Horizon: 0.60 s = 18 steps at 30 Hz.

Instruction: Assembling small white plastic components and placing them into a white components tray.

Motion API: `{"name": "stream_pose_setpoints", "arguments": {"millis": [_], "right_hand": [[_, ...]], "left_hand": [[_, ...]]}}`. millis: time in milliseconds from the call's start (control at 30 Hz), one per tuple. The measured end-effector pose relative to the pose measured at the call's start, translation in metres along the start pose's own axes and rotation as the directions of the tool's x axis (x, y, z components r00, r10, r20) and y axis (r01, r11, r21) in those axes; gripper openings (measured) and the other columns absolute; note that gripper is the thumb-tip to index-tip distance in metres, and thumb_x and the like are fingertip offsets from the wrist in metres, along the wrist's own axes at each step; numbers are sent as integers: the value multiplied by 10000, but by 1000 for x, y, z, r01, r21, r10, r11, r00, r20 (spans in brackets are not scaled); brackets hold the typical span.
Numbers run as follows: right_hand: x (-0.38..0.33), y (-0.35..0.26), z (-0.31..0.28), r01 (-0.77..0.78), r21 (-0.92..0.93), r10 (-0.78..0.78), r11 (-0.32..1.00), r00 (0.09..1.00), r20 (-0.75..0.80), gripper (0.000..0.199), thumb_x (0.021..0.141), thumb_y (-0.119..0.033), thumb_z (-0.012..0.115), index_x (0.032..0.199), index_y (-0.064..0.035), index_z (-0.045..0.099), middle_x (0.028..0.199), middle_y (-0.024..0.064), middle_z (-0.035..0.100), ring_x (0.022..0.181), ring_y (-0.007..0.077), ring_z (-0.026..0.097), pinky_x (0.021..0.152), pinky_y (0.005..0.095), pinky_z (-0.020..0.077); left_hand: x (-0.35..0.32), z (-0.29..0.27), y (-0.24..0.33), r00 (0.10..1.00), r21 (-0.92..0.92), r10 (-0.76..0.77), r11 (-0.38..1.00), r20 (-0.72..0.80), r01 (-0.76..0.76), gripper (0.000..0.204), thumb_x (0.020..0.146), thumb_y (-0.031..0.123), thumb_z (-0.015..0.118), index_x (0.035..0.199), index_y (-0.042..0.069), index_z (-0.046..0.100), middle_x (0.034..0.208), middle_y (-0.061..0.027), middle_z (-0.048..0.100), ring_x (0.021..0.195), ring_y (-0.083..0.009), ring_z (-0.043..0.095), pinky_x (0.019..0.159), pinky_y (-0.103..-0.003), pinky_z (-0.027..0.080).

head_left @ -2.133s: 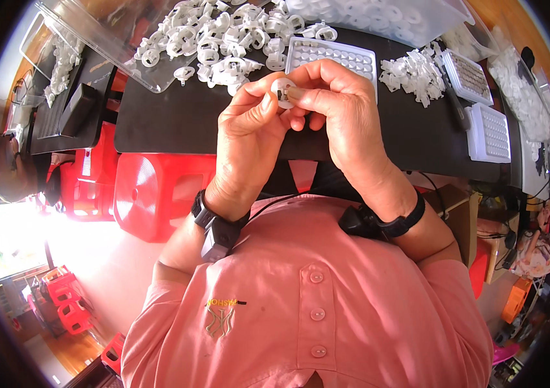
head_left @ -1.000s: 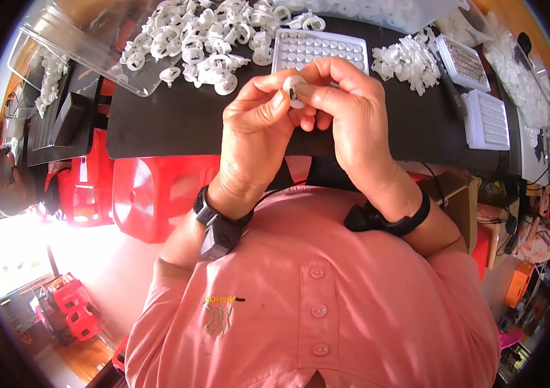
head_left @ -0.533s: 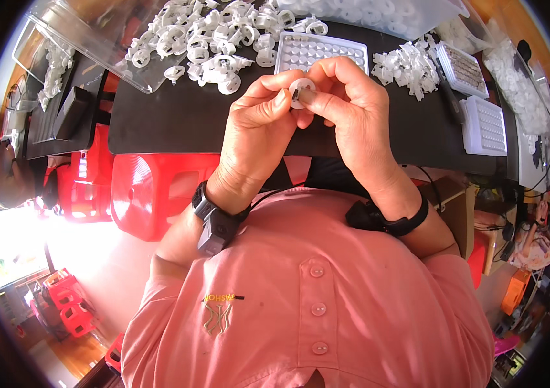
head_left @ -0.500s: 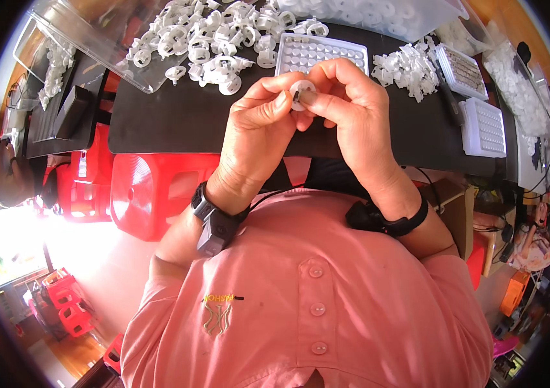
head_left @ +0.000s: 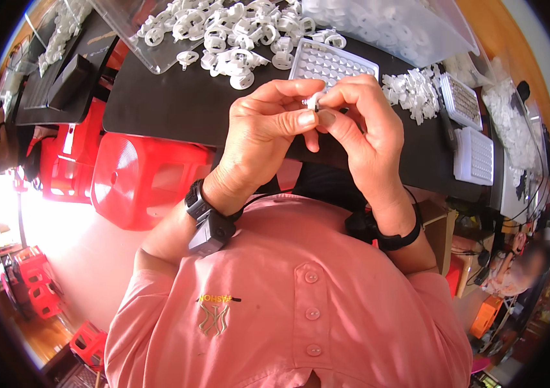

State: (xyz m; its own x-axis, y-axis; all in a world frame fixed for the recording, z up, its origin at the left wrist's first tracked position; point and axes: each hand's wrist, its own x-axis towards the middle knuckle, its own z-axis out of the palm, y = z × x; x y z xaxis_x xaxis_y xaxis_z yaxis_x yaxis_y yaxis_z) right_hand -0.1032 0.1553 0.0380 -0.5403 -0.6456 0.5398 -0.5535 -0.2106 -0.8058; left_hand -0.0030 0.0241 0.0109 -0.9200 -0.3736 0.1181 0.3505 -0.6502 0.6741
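A small round white plastic part is held between my two hands, above the near side of the dark table. My left hand pinches it from the left with thumb and fingers. From the right, my right hand grips it with thumb and index finger. The fingertips hide much of the part. Just beyond the hands lies a white tray with rows of round cells. A heap of white ring-shaped plastic parts is at the far left. Small white plastic pieces are piled right of the tray.
A clear bin of white parts stands at the back. Two more trays lie at the right, near a dark tool. Red stools stand left below the dark table. A bag of white pieces is far right.
The part has turned from showing its round face to being seen more edge-on, and my fingers have shifted on it. The whole view has tilted slightly.
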Motion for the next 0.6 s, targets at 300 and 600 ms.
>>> {"name": "stream_pose_setpoints", "arguments": {"millis": [300, 600], "right_hand": [[-9, 3, 12, -49, -23, 48, 999, 997, -59, 90, 928, 16, 661, 939, -7, 574, 907, 56, 560, 752, 129, 575, 662, 262, 488], [-10, 3, 12, -52, -5, 52, 999, 998, -44, 70, 944, 16, 641, 960, -17, 581, 929, 67, 558, 762, 139, 584, 653, 267, 496]], "left_hand": [[-2, 5, -3, 997, 115, 57, 992, -48, -51, 280, 835, -2, 761, 1104, -49, 698, 976, -117, 642, 791, -217, 649, 577, -296, 552], [-3, 2, -2, 999, 118, -2, 993, -35, 6, 313, 861, 22, 741, 1155, -61, 669, 1055, -142, 669, 822, -213, 651, 593, -308, 553]]}}
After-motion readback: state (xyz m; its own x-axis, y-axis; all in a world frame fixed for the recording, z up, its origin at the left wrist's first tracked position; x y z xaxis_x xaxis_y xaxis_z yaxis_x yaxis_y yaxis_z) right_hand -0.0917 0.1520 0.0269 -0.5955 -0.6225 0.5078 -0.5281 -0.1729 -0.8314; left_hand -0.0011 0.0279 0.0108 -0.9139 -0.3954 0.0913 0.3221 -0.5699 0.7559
